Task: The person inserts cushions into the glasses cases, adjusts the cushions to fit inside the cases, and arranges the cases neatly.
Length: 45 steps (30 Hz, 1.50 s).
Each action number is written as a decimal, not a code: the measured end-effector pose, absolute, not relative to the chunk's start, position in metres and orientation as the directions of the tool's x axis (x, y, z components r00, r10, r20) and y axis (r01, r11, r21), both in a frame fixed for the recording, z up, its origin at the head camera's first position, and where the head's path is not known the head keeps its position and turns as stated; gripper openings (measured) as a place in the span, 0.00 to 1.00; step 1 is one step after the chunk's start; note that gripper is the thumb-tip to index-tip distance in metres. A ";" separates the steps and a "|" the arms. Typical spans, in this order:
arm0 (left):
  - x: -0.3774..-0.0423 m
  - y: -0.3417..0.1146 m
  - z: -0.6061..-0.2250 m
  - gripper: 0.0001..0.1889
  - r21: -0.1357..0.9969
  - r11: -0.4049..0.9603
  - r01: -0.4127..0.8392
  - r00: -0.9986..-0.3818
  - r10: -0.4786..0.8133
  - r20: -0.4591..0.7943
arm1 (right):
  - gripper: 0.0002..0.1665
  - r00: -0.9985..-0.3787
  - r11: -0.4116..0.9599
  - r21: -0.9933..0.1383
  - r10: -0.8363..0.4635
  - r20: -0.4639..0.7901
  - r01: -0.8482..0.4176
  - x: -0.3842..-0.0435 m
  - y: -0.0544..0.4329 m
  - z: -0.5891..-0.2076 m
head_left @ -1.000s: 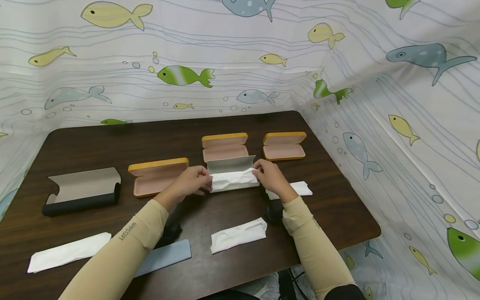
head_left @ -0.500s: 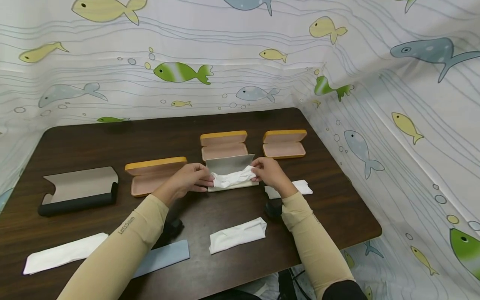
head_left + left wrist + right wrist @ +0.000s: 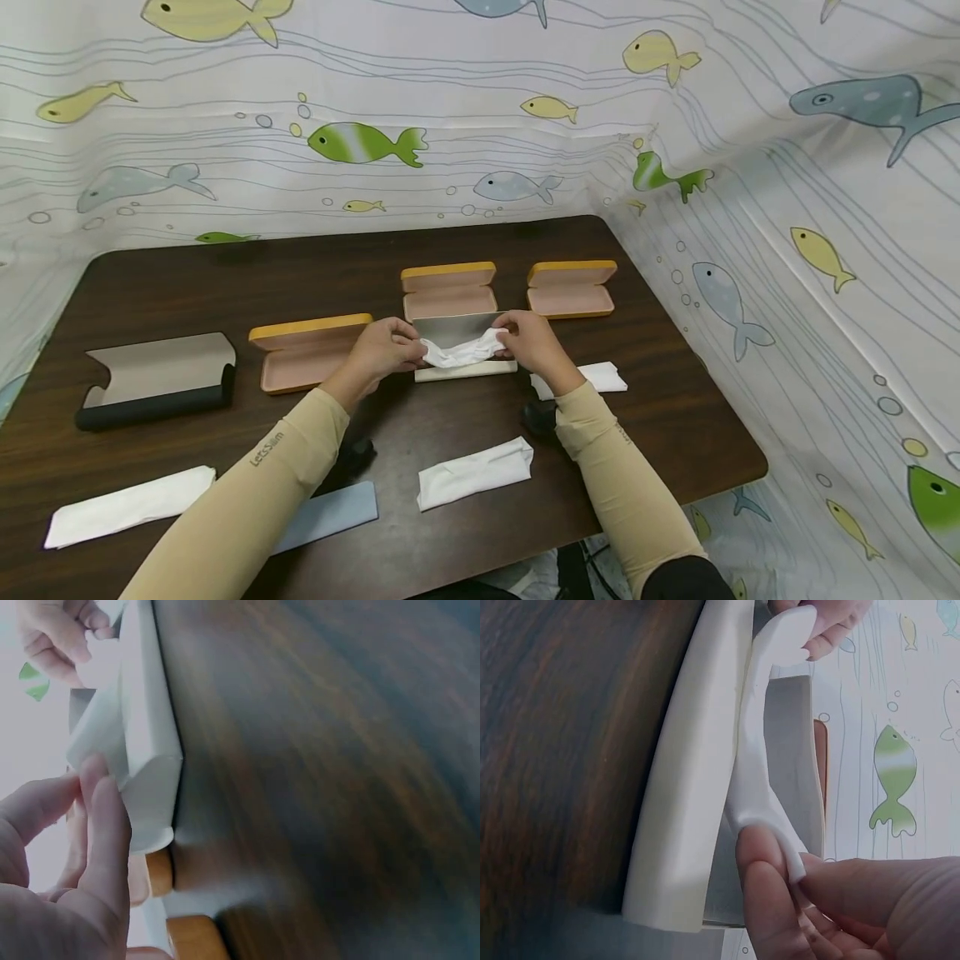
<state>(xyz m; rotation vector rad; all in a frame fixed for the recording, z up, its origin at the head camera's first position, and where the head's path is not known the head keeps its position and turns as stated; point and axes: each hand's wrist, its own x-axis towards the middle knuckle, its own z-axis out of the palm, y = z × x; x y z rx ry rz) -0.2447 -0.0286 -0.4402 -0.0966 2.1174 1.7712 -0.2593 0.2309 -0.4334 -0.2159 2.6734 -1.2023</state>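
Observation:
A folded white cloth (image 3: 462, 353) sags between my two hands, just over an open white glasses case (image 3: 467, 372) with a grey inside. My left hand (image 3: 382, 352) pinches the cloth's left end between thumb and fingertips. At the other end, my right hand (image 3: 529, 340) pinches the cloth too. In the right wrist view the cloth (image 3: 754, 761) runs as a narrow band along the rim of the case (image 3: 682, 772), its grey lid (image 3: 791, 742) standing up behind. From the left wrist, the case (image 3: 146, 690) shows end-on beyond the fingertips.
Three open yellow glasses cases (image 3: 315, 358) with pink linings surround the work; one (image 3: 448, 292) stands behind the white case, another (image 3: 572, 292) right of it. A dark-green case (image 3: 161, 375) lies open at left. White cloths (image 3: 476, 473) and a blue-grey strip (image 3: 330, 515) lie nearer me.
The white cloth has risen out of the white case and bunched from a flat strip into a sagging band. Both hands have lifted slightly with its ends.

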 end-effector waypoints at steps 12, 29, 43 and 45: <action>-0.238 -0.033 -0.439 0.06 0.764 0.630 0.142 -0.976 0.216 0.003 | 0.15 -0.978 0.807 -0.571 -0.205 -0.029 -0.152 -0.248 0.228 -0.430; -0.217 -0.026 -0.445 0.19 0.146 0.793 0.592 -0.803 0.595 0.022 | 0.20 -0.867 0.852 -0.273 -0.488 -0.104 -0.447 -0.232 0.219 -0.435; -0.212 -0.025 -0.443 0.17 0.170 0.796 0.581 -0.812 0.582 0.052 | 0.22 -0.873 0.851 -0.262 -0.484 -0.058 -0.454 -0.232 0.207 -0.437; -0.212 -0.025 -0.443 0.17 0.173 0.790 0.588 -0.807 0.588 0.061 | 0.22 -0.859 0.846 -0.267 -0.501 -0.102 -0.462 -0.232 0.206 -0.439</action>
